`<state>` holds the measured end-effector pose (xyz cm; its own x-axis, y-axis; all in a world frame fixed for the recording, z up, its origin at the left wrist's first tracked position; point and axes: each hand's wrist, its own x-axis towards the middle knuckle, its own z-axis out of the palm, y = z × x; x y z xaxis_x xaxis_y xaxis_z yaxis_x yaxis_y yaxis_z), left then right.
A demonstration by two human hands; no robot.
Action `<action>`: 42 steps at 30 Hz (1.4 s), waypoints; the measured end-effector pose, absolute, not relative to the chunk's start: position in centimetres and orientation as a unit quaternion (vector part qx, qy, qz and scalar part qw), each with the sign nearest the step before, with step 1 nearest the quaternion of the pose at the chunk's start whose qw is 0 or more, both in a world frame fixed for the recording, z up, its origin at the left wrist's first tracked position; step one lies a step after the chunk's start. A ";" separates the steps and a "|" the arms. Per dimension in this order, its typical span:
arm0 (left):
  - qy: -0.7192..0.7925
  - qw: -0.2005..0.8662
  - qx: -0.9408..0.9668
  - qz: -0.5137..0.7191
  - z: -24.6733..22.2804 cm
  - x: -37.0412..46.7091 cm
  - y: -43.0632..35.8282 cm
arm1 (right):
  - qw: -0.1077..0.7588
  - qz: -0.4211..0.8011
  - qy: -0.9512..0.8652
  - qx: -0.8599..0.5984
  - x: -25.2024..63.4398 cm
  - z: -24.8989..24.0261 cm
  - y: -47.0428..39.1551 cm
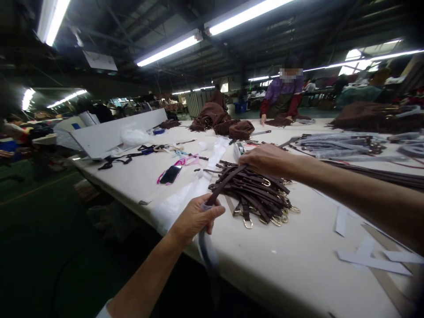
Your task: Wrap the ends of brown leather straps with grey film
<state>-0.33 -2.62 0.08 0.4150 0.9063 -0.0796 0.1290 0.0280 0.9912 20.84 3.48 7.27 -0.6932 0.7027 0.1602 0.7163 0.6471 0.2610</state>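
Observation:
A dark brown strap (227, 182) runs taut between my two hands, over the table's near side. My left hand (198, 215) is closed around it where a clear plastic sleeve (206, 249) begins; the sleeved length hangs past the table edge, blurred. My right hand (263, 159) grips the strap farther up, fingers bent over it and partly hidden. Beneath and beside my right hand lies a pile of brown straps (261, 194) with gold-coloured buckles and clips. A roll of tape (237, 150) stands just behind that hand.
On the white table (251, 260) lie a phone (170, 175), white plastic sheet (195, 190), plastic-wrapped straps (334, 145) and pale strips (374, 261). Brown bags (212, 117) sit farther back. Across the table stands a person in purple (281, 95). A white board (119, 132) borders the left side.

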 end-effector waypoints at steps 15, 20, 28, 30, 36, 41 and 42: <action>0.369 0.629 0.566 0.385 -0.5 0.7 -2.7 | 0.087 -0.237 -0.935 -0.250 16.9 6.2 3.1; 0.363 0.589 0.561 0.455 0.6 1.0 -3.3 | 0.218 -0.148 -0.938 -0.224 17.2 5.1 2.2; 0.334 0.480 0.462 0.667 3.3 2.4 -3.8 | 0.496 0.424 -0.684 -0.326 11.9 -2.6 -4.5; 0.309 0.481 0.478 0.667 3.7 2.1 -3.6 | 0.516 0.488 -0.617 -0.340 10.8 -3.4 -5.4; 0.301 0.473 0.497 0.662 3.3 0.9 -3.5 | 0.556 0.522 -0.547 -0.346 10.1 -4.6 -6.3; 0.339 0.517 0.530 0.580 1.3 0.9 -4.5 | 0.572 0.503 -0.543 -0.353 10.0 -4.6 -6.2; 0.353 0.501 0.553 0.564 1.1 0.7 -4.8 | 0.573 0.493 -0.542 -0.366 10.1 -4.6 -6.1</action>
